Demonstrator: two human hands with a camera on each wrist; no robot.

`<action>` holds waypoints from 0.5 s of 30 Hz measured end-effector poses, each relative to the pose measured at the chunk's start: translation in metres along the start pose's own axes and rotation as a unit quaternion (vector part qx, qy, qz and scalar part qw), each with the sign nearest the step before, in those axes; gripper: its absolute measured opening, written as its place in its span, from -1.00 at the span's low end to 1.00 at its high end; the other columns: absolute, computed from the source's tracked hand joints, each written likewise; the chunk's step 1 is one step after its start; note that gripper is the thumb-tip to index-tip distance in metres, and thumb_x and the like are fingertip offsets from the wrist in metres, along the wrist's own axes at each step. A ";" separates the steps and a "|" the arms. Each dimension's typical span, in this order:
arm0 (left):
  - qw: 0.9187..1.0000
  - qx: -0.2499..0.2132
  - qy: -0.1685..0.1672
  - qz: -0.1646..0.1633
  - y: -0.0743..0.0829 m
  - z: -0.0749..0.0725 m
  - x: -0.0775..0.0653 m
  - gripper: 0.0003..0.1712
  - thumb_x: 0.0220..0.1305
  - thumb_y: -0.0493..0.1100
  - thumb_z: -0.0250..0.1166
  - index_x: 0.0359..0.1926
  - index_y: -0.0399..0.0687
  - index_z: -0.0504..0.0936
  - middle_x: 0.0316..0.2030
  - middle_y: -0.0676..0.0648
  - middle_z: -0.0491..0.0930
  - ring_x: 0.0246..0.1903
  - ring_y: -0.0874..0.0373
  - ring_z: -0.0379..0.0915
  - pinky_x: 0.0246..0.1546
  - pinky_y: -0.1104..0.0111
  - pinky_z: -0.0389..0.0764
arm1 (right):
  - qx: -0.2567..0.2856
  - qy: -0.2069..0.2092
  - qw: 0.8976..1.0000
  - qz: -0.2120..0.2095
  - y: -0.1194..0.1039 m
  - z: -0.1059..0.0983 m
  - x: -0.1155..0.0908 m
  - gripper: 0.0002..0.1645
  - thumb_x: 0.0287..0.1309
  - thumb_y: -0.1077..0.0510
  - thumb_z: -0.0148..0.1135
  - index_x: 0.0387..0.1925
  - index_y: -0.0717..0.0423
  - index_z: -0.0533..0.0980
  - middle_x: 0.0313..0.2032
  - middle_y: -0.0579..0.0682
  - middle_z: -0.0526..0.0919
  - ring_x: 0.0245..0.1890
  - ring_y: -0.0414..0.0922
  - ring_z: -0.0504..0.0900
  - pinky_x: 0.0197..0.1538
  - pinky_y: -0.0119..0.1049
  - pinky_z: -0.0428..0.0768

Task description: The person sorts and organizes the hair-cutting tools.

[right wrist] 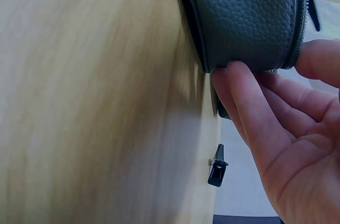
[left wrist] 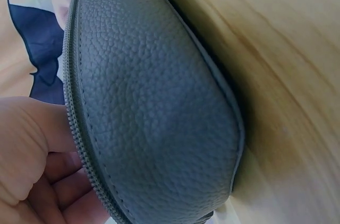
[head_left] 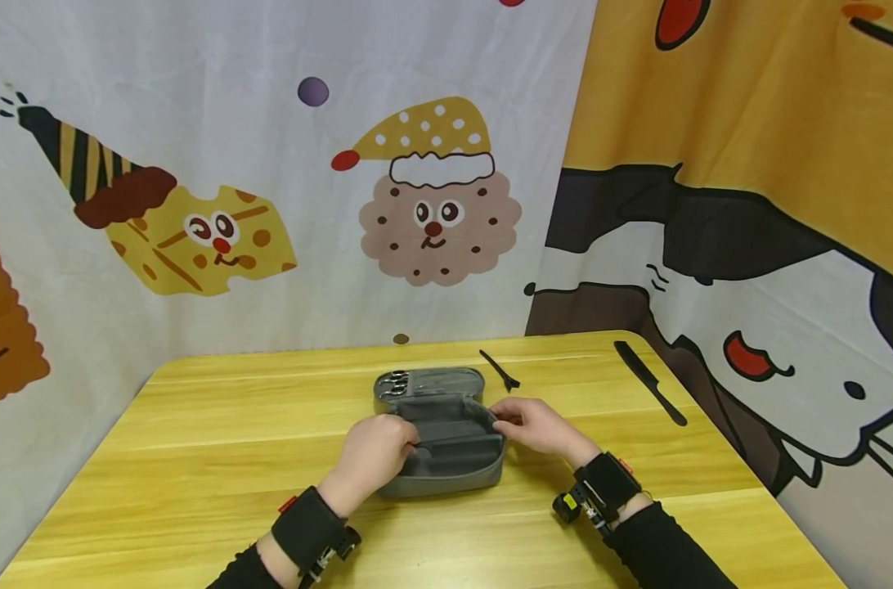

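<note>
A grey zip-up case (head_left: pixel 446 484) of pebbled leather lies open on the table, its lid (head_left: pixel 446 381) folded back. Inside, a lengthwise divider (head_left: pixel 457 442) splits the hollow into a front and a back compartment. My left hand (head_left: pixel 379 446) is at the case's left end, fingers curled over the zipped rim (left wrist: pixel 85 144); its fingertips, hidden in the left wrist view, meet the divider's left end. At the back right corner my right hand (head_left: pixel 538 423) holds the case, thumb by the zip and fingers against the outer wall (right wrist: pixel 247 17). Scissors handles (head_left: pixel 395 383) show in the lid's left part.
Behind the case on the wooden table (head_left: pixel 233 425) lies a black hair clip (head_left: pixel 500 370). A black comb (head_left: pixel 651 383) rests near the right edge. A printed curtain (head_left: pixel 233 82) hangs behind the table and along its right side.
</note>
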State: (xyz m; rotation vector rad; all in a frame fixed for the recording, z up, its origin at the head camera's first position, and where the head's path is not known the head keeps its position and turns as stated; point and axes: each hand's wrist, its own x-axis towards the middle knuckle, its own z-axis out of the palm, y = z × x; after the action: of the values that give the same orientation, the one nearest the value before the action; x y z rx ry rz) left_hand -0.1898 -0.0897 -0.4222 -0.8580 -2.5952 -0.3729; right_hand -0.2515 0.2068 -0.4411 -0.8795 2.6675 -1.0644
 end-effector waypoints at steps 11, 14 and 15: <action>0.999 0.026 -0.021 0.000 -0.001 0.004 0.003 -0.82 0.00 -0.28 0.53 -0.54 0.07 0.70 -0.57 0.05 0.59 -0.57 0.16 0.51 -0.58 0.40 0.42 | 0.002 -0.004 1.000 0.003 0.001 0.000 -0.001 -0.67 0.41 0.12 0.16 0.08 0.21 0.59 -0.09 -0.01 0.68 -0.08 -0.07 0.66 -0.04 -0.22 0.61; 0.999 0.029 -0.026 0.004 -0.001 0.006 0.003 -0.79 0.00 -0.27 0.53 -0.56 0.08 0.68 -0.59 0.06 0.57 -0.58 0.16 0.49 -0.59 0.41 0.39 | 0.001 -0.003 1.000 0.004 0.001 0.000 0.000 -0.67 0.40 0.11 0.17 0.07 0.21 0.59 -0.10 -0.02 0.68 -0.09 -0.08 0.66 -0.04 -0.23 0.61; 0.999 0.028 -0.029 0.006 -0.001 0.006 0.003 -0.78 0.00 -0.28 0.53 -0.58 0.09 0.66 -0.60 0.06 0.55 -0.59 0.16 0.48 -0.60 0.41 0.36 | 0.001 -0.003 1.000 0.004 0.001 0.000 0.000 -0.67 0.40 0.11 0.17 0.07 0.21 0.59 -0.10 -0.02 0.68 -0.09 -0.08 0.66 -0.04 -0.23 0.61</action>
State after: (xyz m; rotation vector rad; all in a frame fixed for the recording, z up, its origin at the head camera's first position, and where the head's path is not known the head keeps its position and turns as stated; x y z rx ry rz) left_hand -0.1947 -0.0868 -0.4262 -0.8762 -2.6396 -0.2733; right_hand -0.2516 0.2073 -0.4419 -0.8694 2.6630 -1.0595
